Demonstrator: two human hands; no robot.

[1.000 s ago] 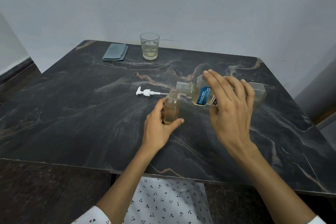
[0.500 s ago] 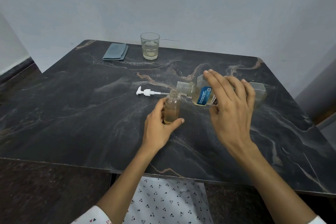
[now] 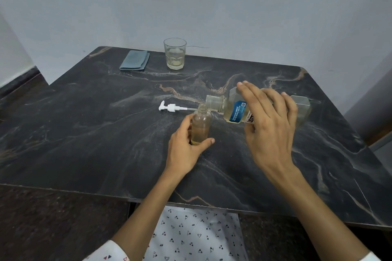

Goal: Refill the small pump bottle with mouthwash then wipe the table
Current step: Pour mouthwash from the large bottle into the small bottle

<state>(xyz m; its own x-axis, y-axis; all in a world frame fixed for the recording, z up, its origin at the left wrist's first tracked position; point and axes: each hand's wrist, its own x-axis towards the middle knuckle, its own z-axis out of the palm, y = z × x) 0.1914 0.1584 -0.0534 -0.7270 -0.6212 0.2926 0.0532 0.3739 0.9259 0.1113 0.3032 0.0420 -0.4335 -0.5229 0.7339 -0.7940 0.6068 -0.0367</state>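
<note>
The small clear bottle [image 3: 201, 125] stands upright on the dark marble table [image 3: 106, 133], holding pale yellow liquid in its lower part, its neck open. My left hand [image 3: 184, 150] grips its base. My right hand [image 3: 269, 125] holds the large mouthwash bottle [image 3: 233, 108] tipped on its side, its open mouth right above the small bottle's neck. The white pump head [image 3: 169, 107] lies flat on the table just left of the small bottle. A folded blue-grey cloth [image 3: 135, 60] lies at the table's far left.
A drinking glass [image 3: 174, 54] with a little pale liquid stands at the far edge near the wall. The table's front edge runs just before my lap. A wall corner and dark floor lie to the left.
Almost nothing has moved. Both hands keep the same hold, with the mouthwash bottle still tipped over the small bottle's neck.
</note>
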